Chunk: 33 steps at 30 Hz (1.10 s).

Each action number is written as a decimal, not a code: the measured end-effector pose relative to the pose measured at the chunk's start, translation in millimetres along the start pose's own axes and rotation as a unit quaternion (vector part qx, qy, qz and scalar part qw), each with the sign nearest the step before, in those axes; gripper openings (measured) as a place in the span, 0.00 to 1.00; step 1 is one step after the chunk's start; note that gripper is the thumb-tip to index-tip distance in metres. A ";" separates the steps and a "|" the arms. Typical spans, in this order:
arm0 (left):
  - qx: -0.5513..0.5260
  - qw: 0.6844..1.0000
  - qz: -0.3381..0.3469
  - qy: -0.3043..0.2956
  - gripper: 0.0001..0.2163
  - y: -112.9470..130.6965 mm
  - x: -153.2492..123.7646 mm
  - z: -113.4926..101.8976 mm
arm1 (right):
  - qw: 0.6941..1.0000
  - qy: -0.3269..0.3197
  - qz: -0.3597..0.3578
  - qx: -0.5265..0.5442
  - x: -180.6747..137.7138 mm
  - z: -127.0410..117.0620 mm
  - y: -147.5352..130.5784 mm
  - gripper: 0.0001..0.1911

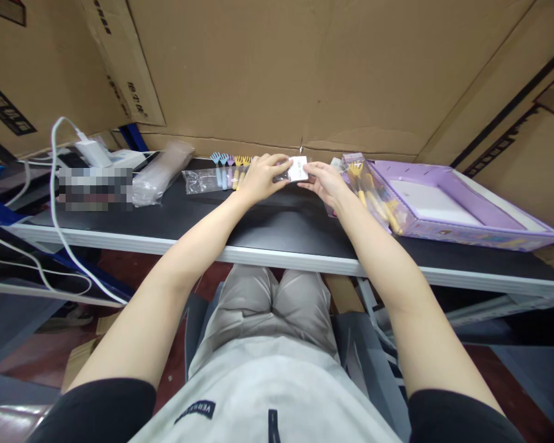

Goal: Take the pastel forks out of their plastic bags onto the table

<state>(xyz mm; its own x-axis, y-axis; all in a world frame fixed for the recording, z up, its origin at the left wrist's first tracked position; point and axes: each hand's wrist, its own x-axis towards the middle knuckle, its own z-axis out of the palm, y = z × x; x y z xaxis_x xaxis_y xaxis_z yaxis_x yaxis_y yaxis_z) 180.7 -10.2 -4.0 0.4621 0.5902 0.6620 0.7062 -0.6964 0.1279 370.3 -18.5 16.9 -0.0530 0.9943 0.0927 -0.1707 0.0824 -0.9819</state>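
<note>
A clear plastic bag [203,179] holding several small pastel forks [228,166] lies on the black table [277,221]. My left hand [261,175] is closed on the bag's right end, where a white label card [298,168] sits. My right hand [325,181] pinches the same card from the right side. Both hands meet at the card near the table's far edge.
A purple tray-like box [489,231] stands at the right, with a clear bag of yellow-handled forks [373,194] leaning on its left wall. A stack of clear bags [159,175] and a white charger [92,151] with cable lie at the left. Cardboard [305,67] walls the back.
</note>
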 end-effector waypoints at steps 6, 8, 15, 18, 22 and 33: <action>0.002 1.000 -0.001 0.002 0.21 2.8 1.0 -0.7 | 1.000 -0.009 -0.015 0.017 4.3 -5.6 1.6 0.08; 0.001 1.000 -0.002 0.002 0.21 3.6 1.7 -1.2 | 1.000 -0.001 -0.015 0.017 4.0 -5.6 0.8 0.08; 0.011 0.999 -0.032 0.027 0.21 -5.8 0.7 -1.6 | 0.997 0.057 -0.047 0.018 15.8 -16.3 -1.2 0.09; 0.014 0.998 -0.060 0.034 0.20 -9.2 -0.9 -2.4 | 0.992 0.118 -0.046 0.028 21.2 -20.9 -3.4 0.06; 0.009 0.995 -0.098 0.024 0.20 -10.6 -1.5 -2.1 | 0.983 0.182 -0.028 0.015 18.6 -21.0 -7.8 0.11; -0.004 0.987 -0.157 0.026 0.22 -19.8 -0.4 2.9 | 0.990 0.115 -0.049 -0.071 17.3 -25.8 -4.4 0.04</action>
<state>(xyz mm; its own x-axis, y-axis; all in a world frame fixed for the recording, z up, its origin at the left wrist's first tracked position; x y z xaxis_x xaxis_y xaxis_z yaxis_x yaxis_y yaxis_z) 168.1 4.5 -8.9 0.1929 0.7553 0.6264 0.8056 -0.4864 0.3384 395.5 0.1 18.6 0.1858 0.9688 0.1641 -0.0230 0.1713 -0.9850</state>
